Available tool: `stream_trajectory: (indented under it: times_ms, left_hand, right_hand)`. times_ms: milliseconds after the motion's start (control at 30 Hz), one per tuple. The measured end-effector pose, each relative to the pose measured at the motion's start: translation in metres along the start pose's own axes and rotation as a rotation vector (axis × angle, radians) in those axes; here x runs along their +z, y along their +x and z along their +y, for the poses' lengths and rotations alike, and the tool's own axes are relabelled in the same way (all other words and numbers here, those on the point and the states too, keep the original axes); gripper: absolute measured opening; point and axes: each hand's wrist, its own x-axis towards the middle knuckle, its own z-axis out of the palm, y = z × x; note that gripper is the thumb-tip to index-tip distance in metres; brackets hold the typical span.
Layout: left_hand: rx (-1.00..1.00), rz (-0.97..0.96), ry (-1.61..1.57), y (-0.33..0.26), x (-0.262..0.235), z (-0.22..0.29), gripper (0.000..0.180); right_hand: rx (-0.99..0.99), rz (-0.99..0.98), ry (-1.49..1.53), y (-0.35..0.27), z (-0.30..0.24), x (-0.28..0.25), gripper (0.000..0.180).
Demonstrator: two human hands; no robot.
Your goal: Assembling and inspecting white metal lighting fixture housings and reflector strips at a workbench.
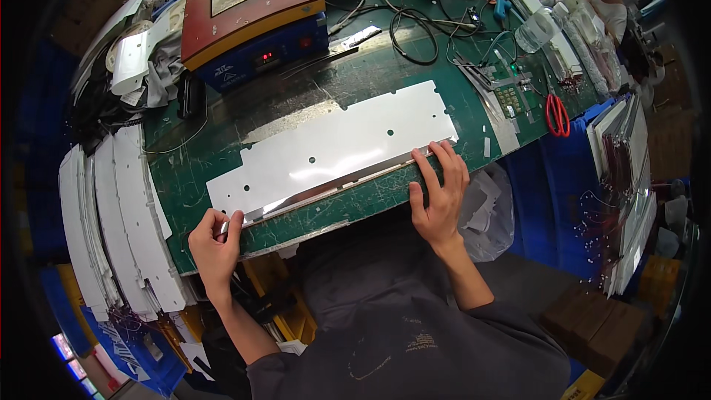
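The left hand is at the near-left corner of a long, glossy white panel with notched edges, its thumb and bent forefinger drawn close together. A small silvery piece shows between them; whether they also pinch the panel, I cannot tell. The right hand is open, its fingertips resting on the panel's near edge towards the right end and its thumb spread apart from them.

Taking the panel as the centre of a clock with twelve at the far side, the left hand sits at eight and the right hand at four. The panel lies aslant on a scratched green workbench, its left end nearer the body; a few dark round holes show in its face, and a reflective strip runs along its near edge.

At eleven o'clock stands a box-shaped machine with a red-brown top and blue body, its small red display lit. At two is a clear plastic bottle; between two and three, red-handled scissors lie near the bench edge. A clear plastic bag with white scraps hangs at four, just beyond the right hand. Between eight and nine are stacked white panels.
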Motion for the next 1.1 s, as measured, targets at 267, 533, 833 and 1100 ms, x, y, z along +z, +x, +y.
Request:
stream_trajectory:
  times_ms: [267,533,833,1100]
  left_hand:
    - [-0.009,-0.013,-0.001,-0.001,-0.002,-0.002,0.032]
    - [-0.022,-0.147,-0.169,0.007,-0.033,-0.001,0.014]
    - [0.022,-0.172,-0.115,0.001,-0.052,-0.016,0.007]
    - [0.105,-0.081,0.052,-0.005,-0.039,-0.020,0.004]
  right_hand:
    - [-0.011,0.011,-0.004,0.001,-0.002,0.000,0.050]
    - [-0.032,-0.005,-0.014,0.002,-0.002,-0.002,0.048]
    - [-0.046,0.024,-0.038,0.000,0.001,0.005,0.049]
    - [-0.038,0.040,-0.050,0.001,-0.001,0.006,0.048]
